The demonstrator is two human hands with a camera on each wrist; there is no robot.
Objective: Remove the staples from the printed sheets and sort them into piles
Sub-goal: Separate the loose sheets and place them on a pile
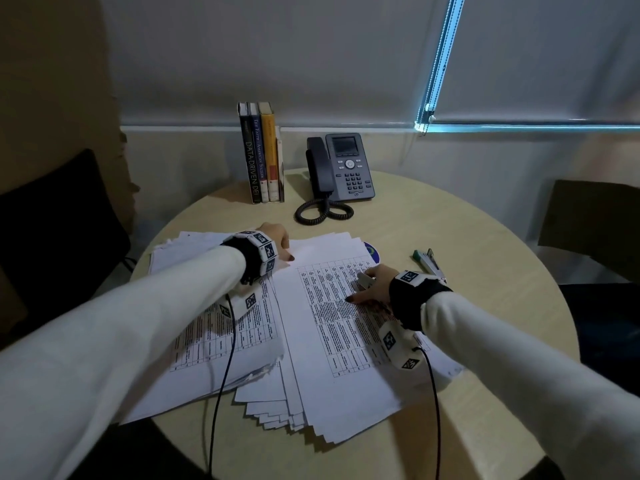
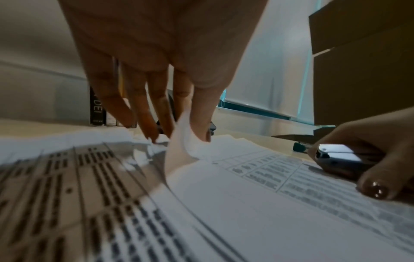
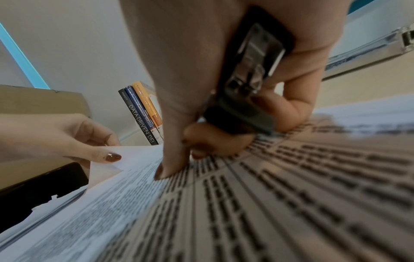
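Observation:
Two piles of printed sheets lie on the round table [image 1: 467,237]. My left hand [image 1: 278,245] pinches the far left corner of the top sheet [image 1: 329,327] of the right, fanned pile; in the left wrist view the left hand [image 2: 179,127] lifts that corner [image 2: 186,141]. My right hand [image 1: 375,284] grips a metal staple remover [image 1: 365,279] while its thumb presses on the same sheet. The right wrist view shows the right hand [image 3: 201,133], the staple remover [image 3: 248,85] and the thumb tip [image 3: 164,171] on the print. The left pile [image 1: 214,344] lies under my left forearm.
A green and metal stapler [image 1: 429,265] lies to the right of my right hand. A desk phone [image 1: 346,168] with a coiled cord and upright books [image 1: 261,154] stand at the back. A blue disc [image 1: 372,252] peeks from under the sheets. Chairs flank the table.

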